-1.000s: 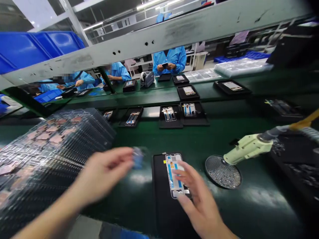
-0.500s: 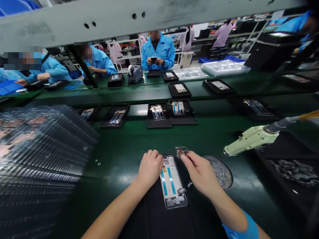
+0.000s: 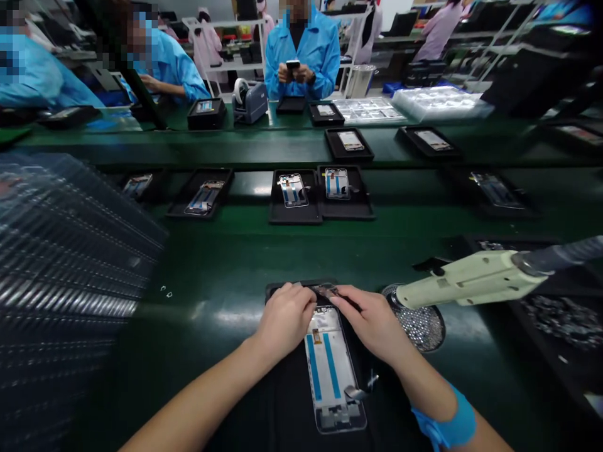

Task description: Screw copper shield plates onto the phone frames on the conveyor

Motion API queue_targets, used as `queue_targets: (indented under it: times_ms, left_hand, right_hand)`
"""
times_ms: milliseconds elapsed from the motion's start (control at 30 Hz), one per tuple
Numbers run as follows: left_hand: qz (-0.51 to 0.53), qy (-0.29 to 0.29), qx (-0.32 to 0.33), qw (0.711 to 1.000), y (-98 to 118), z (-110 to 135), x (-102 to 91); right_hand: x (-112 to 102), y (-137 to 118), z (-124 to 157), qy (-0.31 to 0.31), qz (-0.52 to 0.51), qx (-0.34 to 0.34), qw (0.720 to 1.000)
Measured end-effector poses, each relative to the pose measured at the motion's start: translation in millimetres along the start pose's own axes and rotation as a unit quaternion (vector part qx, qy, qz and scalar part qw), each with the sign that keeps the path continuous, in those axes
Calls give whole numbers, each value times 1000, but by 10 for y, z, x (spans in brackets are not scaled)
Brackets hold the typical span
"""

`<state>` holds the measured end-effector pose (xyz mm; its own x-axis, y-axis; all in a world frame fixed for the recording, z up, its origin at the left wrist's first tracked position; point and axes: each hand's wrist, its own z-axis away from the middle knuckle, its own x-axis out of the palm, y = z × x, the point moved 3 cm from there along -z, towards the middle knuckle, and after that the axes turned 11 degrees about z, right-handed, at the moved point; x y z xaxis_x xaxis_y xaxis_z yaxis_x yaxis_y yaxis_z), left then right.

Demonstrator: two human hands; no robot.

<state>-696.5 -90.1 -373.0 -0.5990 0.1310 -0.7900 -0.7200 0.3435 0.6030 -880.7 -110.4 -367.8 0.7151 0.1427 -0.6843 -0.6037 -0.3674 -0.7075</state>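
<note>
Long green assembly bench (image 3: 226, 263) ran across in front of the hands, w/ a further bench beyond & a co-worker in a blue smock (image 3: 301, 56) holding a phone past it. Ahead of the hands sat a row of black trays (image 3: 294, 216) w/ phone frames in them; left of the hands rose a stack of clear plastic trays (image 3: 70, 251); right of them were a pale green air tool (image 3: 471, 279) & a round mesh disc (image 3: 414, 323). Btwn the hands lay a black mat (image 3: 277, 292) w/ the phone display frame (image 3: 330, 370) on it, lengthwise, blue strips in place. L hand (image 3: 285, 326) was curled, resting on the frame's far end, hold unclear. R hand (image 3: 372, 323), blue strap at wrist, half closed, fingertips pinching a small metal bracket (image 3: 327, 290) at that far end. Bracket looked not yet seated; a loose metal clip (image 3: 358, 393) lay beside the frame's near end, so frame seemed part done.
</note>
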Motion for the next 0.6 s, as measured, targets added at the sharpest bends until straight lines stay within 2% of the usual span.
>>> queue_targets:
  times_ms: [67, 167, 267, 400, 500, 600]
  left_hand:
    - [15, 16, -13, 1000, 12, 55, 10]
    - [18, 20, -7, 1000, 119, 245, 35]
    - [21, 22, 15, 999, 274, 506, 79]
    - [1, 66, 66, 996, 416, 809, 144]
    - [-68, 77, 95, 990, 464, 946, 204]
    - [-92, 83, 98, 987, 479, 998, 237]
  right_hand:
    - [-19, -39, 29, 10, 12, -14, 1000]
    - [-63, -49, 67, 15, 32, 11, 999]
    - [-72, -60, 98, -24, 38, 21, 999]
    - [-35, -117, 118, -98, 20, -26, 995]
    - [-19, -136, 117, -112, 25, -50, 992]
    - [-8, -131, 116, -118, 32, -64, 991]
